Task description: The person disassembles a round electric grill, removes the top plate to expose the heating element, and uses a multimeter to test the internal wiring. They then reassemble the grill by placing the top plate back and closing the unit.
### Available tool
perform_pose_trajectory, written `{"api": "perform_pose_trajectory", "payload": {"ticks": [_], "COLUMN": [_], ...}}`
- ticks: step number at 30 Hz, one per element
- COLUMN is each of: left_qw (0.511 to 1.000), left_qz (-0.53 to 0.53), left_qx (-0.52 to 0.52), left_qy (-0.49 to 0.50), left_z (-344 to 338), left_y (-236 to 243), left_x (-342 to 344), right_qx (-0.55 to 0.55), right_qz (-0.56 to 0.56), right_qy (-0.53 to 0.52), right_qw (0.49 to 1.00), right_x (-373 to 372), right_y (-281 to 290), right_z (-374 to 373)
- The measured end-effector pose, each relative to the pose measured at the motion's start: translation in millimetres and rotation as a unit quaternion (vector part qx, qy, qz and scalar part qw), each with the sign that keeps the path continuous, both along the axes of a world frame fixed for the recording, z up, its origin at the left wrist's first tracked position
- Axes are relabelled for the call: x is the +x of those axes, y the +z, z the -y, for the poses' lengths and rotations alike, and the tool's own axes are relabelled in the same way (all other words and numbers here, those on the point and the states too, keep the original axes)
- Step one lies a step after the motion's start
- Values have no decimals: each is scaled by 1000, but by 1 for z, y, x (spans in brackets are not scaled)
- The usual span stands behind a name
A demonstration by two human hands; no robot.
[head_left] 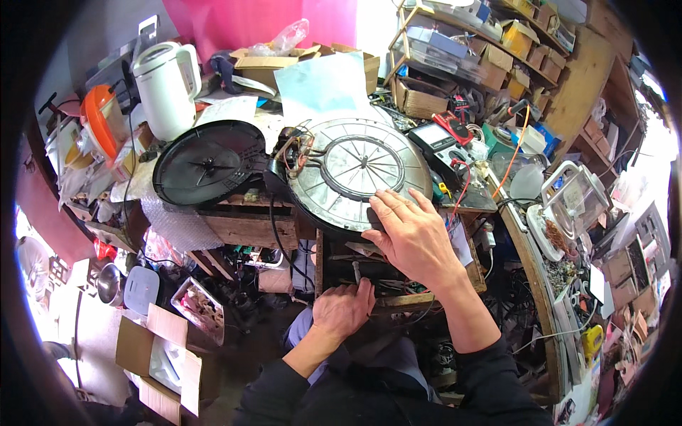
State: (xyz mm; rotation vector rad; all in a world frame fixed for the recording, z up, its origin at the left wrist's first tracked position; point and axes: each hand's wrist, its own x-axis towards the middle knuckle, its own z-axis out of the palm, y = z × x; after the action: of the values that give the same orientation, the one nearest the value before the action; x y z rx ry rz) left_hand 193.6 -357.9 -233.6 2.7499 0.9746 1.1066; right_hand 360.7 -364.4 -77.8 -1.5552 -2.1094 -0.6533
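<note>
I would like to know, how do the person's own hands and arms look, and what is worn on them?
The left hand and right hand wear no gloves, and no watch shows at either wrist. Plain black sleeves end partway along the forearms; I see no markings on them.

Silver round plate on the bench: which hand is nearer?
Right. The right hand lies on the near right edge of the silver round plate; the left hand is apart from it, lower in the view, at the open drawer.
</note>
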Motion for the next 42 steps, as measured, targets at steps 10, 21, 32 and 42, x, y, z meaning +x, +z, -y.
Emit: {"api": "perform_pose_trajectory", "payload": {"ticks": [10,21,32,42], "left_qw": [1000,1000,1000,1000], "left_qz": [1,-5,-3,-13], "left_qx": [3,1,9,7], "left_qy": [-5,-6,-8,-16], "left_z": [-1,-1,-1,-3], "left_y": [-2,0,0,0], "left_x": [0,-1,-3,-3], "right_qx": [-4,5,6,37], "right_qz": [-3,1,-9,-26], "right_qy": [9,21,32,60], "right_qw": [1000,1000,999,997], "right_x": [0,0,-2,-12], "right_y": [-1,-3,-2,3], "right_z": [-2,-4,-6,-13]}}
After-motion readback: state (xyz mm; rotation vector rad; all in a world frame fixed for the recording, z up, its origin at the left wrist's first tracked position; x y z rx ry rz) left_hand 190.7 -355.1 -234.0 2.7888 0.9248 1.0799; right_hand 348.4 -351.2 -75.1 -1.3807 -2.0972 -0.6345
